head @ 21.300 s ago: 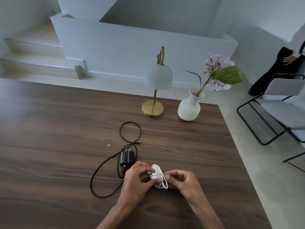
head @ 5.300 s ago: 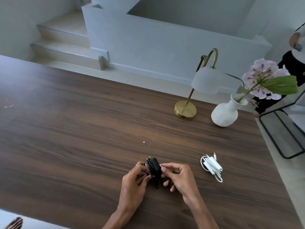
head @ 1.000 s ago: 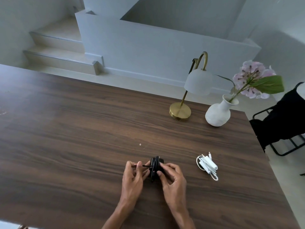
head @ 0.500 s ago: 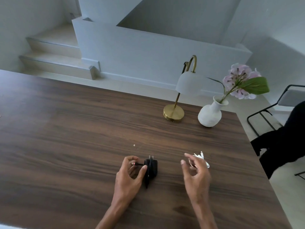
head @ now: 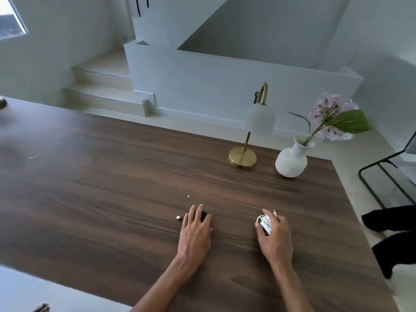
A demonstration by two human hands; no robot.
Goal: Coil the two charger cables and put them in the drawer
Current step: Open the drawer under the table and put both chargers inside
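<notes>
On the dark wooden table (head: 112,188) my left hand (head: 195,230) lies over the coiled black charger (head: 203,215); only a bit of its black body shows past my fingers, and its connector tip sticks out to the left. My right hand (head: 275,235) closes around the coiled white charger (head: 263,221), whose loops and plug show at my fingertips. Both bundles rest on the tabletop. No drawer is in sight.
A brass lamp (head: 243,157) with a white globe shade and a white vase (head: 291,161) of pink flowers stand at the table's far right. A black metal chair (head: 387,176) and a person's dark clothing (head: 391,233) are off the right edge. Steps rise behind.
My right hand has reached the white charger and closed on it. My left hand has flattened down over the black charger. The view has swung slightly left.
</notes>
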